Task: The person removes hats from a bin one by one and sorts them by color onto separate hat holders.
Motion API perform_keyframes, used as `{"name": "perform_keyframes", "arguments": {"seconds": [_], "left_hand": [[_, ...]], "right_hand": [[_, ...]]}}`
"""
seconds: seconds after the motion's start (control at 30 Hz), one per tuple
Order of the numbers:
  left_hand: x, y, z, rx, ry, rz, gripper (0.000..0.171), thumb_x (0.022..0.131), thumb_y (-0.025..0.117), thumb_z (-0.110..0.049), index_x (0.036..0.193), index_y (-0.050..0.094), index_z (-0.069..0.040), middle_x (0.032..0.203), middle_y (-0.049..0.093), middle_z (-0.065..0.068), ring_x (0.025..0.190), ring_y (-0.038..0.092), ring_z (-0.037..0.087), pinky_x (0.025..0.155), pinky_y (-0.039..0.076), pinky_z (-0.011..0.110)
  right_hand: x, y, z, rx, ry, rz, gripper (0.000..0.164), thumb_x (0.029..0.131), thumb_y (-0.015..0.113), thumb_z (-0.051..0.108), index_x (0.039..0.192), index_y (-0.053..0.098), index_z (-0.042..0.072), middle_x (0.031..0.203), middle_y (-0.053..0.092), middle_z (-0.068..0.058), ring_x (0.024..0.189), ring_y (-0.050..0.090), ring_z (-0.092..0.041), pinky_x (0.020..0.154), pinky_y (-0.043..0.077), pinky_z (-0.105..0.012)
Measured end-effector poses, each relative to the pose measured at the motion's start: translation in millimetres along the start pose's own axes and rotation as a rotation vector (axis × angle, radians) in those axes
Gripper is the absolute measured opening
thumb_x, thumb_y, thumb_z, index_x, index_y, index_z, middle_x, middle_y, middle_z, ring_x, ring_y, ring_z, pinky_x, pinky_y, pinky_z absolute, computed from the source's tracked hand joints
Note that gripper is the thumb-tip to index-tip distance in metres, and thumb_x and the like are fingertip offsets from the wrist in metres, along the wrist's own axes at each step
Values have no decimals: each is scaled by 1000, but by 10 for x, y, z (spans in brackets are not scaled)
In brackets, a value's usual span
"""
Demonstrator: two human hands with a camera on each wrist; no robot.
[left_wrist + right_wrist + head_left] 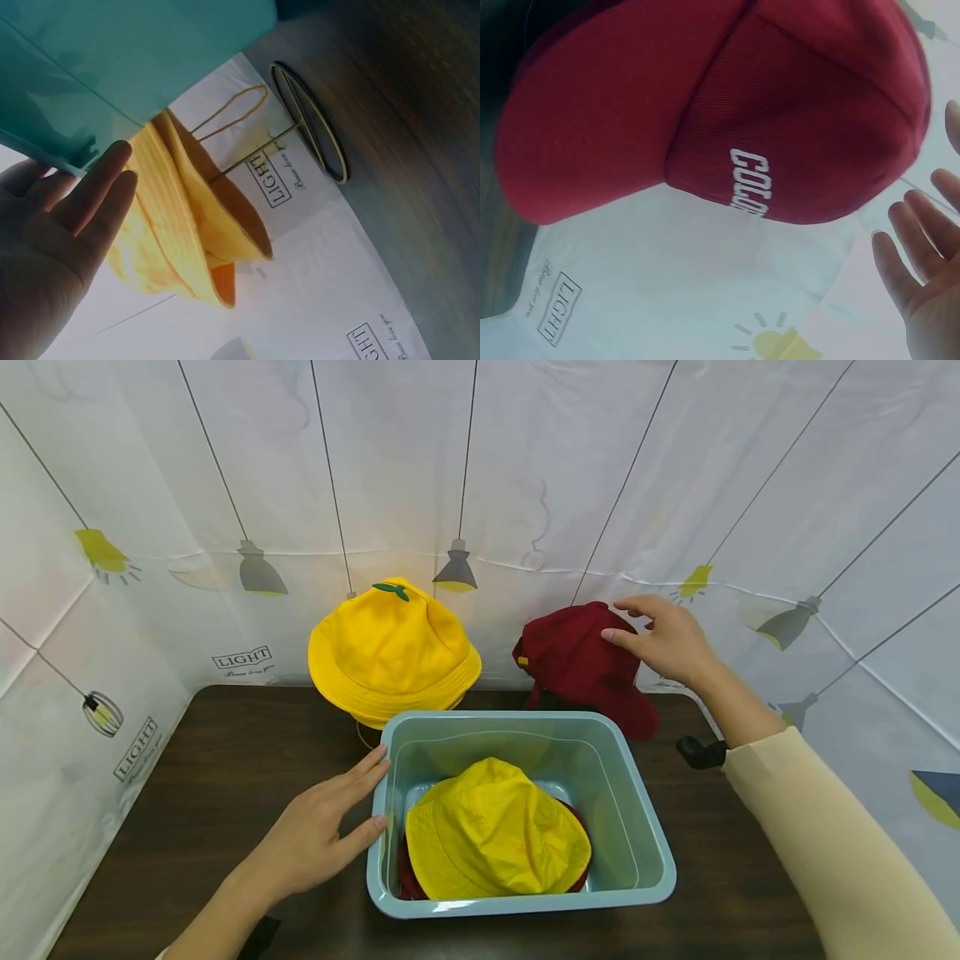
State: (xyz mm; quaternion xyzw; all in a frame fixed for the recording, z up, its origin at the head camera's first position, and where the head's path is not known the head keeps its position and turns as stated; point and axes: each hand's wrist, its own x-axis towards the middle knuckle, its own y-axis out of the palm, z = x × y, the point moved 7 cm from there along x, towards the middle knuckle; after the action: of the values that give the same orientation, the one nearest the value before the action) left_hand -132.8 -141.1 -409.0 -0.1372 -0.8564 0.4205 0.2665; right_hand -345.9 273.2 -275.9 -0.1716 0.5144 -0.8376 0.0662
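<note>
At the back right of the table a dark red baseball cap [577, 652] sits raised, brim to the front right; white lettering shows on it in the right wrist view. My right hand [667, 639] is beside its crown, fingers spread and nothing in them. A light blue plastic basin [645, 827] stands in front. My left hand [318, 831] touches its left rim with straightened fingers. Inside the basin lies a yellow hat [495, 835], over something dark red that is mostly hidden. Behind the basin a yellow bucket hat [390, 652] with a green leaf hangs on a wire stand [315, 124].
The dark brown wooden table [165, 810] carries the basin and both raised hats. A white curtain [540, 477] printed with lamps closes off the back and sides, close behind the hats. A black strap device [701, 752] is on my right wrist.
</note>
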Motion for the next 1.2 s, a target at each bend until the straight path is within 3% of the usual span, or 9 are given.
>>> {"name": "perform_keyframes", "arguments": {"seconds": [0.23, 0.63, 0.83, 1.2], "left_hand": [[-2, -2, 7, -2, -7, 3, 64, 104, 66, -35, 159, 46, -9, 169, 33, 0, 144, 49, 28, 109, 47, 57], [-4, -6, 7, -6, -17, 4, 64, 104, 66, -35, 159, 45, -10, 170, 33, -1, 144, 49, 28, 109, 48, 57], [-9, -7, 0, -11, -14, 2, 64, 104, 66, -34, 159, 45, -9, 170, 33, 0, 144, 49, 29, 108, 48, 57], [-12, -3, -6, -10, -14, -4, 64, 104, 66, -35, 160, 45, -10, 170, 32, -1, 144, 50, 29, 108, 48, 58]], "right_hand": [[-82, -63, 141, -6, -81, -32, 58, 98, 76, 30, 146, 59, 3, 147, 58, -19, 129, 55, -41, 103, 49, -61], [-270, -112, 434, -20, -199, -47, 58, 95, 79, 25, 144, 60, 1, 145, 60, -18, 122, 57, -39, 98, 50, -62], [-341, -91, 522, -27, -250, -36, 59, 92, 82, 22, 143, 61, 1, 146, 59, -19, 137, 49, -41, 109, 41, -66], [-473, -34, 691, -27, -325, -6, 62, 88, 85, 22, 142, 62, 2, 145, 61, -18, 136, 50, -39, 111, 40, -65]]}}
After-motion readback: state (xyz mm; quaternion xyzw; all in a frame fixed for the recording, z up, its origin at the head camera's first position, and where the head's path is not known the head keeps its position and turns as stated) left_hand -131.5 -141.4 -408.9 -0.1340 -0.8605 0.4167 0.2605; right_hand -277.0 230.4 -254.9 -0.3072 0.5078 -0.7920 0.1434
